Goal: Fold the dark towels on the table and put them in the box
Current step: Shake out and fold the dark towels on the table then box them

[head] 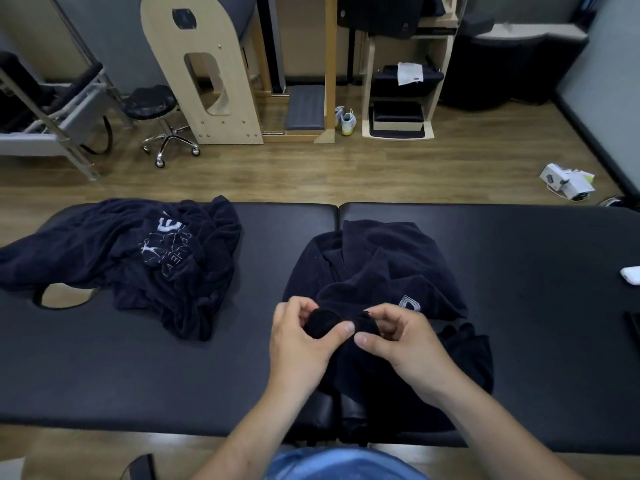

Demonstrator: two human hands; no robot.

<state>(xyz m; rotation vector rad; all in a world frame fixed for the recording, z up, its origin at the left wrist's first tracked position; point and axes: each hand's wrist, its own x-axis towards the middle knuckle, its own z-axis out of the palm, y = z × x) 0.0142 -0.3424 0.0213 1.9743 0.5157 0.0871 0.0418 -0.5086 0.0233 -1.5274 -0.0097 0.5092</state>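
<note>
Black padded worktop (pixel 536 323) spans the lower half of the frame, with a seam at centre. Two dark towels lie on it, well apart.

Towel (pixel 374 268), centre: a crumpled heap, unfolded, with a pale logo showing on its right side. Its near end hangs over the worktop's front edge. Both hands are on one bunched bit of its edge, lower centre.

Left hand (pixel 299 344): fingers (pixel 341 331) curled, thumb on top, pinching the bunch from the left.

Right hand (pixel 401 341): curled likewise, thumb pinching the same bunch from the right. The two thumb tips are just beside each other. Bare forearms come in from the bottom edge.

Second towel (pixel 138 261), left of frame: loose and rumpled, white print facing up. Its lower edge partly covers the face hole (pixel 65 297) in the worktop. It lies apart from both hands.

Right edge: small white object (pixel 631 274) on the worktop, cut off by the frame; cannot tell what it is.

Beyond the worktop, on a wood floor: stool (pixel 152 102) upper left, pale shoes (pixel 347 121) upper centre, white cartons (pixel 568 180) at right.
</note>
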